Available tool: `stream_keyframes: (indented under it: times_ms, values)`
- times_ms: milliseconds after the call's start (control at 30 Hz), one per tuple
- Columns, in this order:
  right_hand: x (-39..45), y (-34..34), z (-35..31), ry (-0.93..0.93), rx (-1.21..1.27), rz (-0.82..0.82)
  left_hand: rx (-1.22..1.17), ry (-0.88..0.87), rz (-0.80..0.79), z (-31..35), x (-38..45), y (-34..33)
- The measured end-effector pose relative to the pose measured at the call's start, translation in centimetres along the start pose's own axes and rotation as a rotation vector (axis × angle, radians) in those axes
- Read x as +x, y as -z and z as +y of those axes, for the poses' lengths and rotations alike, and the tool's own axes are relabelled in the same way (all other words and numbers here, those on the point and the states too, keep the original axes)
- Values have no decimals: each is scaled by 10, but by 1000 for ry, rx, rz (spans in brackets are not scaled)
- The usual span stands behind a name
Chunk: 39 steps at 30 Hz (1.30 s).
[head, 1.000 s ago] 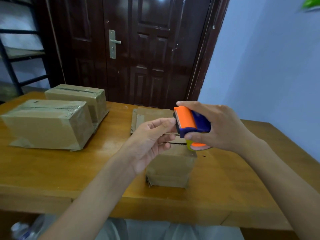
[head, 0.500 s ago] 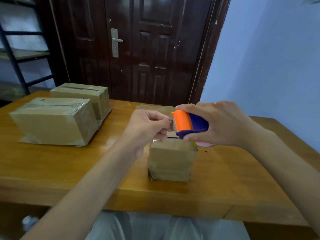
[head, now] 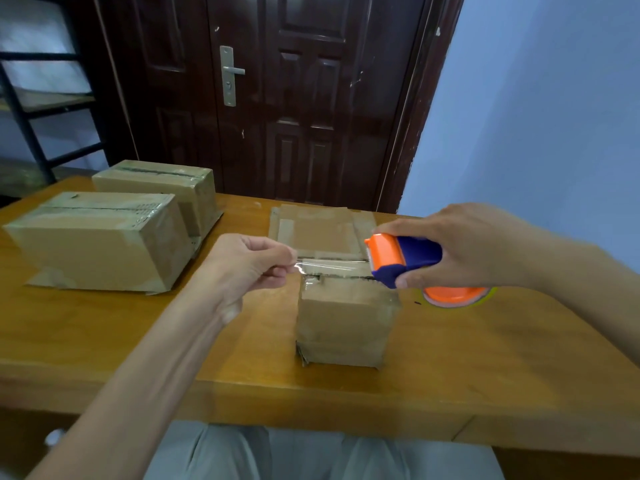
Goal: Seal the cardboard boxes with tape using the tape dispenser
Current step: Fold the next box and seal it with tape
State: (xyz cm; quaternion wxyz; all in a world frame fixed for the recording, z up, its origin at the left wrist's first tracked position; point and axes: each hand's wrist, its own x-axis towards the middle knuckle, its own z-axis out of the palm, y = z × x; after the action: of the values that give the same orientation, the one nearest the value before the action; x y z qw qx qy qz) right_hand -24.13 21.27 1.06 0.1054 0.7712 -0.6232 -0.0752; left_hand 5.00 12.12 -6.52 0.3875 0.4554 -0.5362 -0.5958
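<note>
A small cardboard box stands on the wooden table in front of me. Above its top, my right hand grips an orange and blue tape dispenser. A strip of clear tape stretches from the dispenser's mouth to the left. My left hand pinches the free end of that strip, just left of the box's top edge. The strip hangs level a little above the box's slit.
Two bigger taped boxes stand at the left of the table. A flattened cardboard piece lies behind the small box. A dark door and a metal shelf are beyond the table.
My left hand took the tape's end at the dispenser and pulled it out to the left. The right hand with the dispenser shifted right, so a strip now spans the box's top.
</note>
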Motion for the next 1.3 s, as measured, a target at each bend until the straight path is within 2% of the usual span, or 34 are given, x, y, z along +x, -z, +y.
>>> stream_keyframes:
  times_ms: [133, 300, 500, 1000, 1167, 1300]
  values:
    - [0, -8, 12, -41, 132, -90, -23, 40, 5, -7, 7, -7]
    - [-7, -17, 32, -17, 143, -58, -18, 18, 74, -21, 9, 1]
    - [-5, -34, 46, -47, 156, -134, -15, 47, 6, -25, 16, -11]
    - [-5, -54, 41, 0, 301, -130, -20, 68, 6, -35, 24, -20]
    - [-11, -58, 39, -13, 318, -115, -1, 35, -42, -36, 26, -17]
    - [-14, -67, 39, -28, 331, -101, 119, -33, -89, -44, 27, -17]
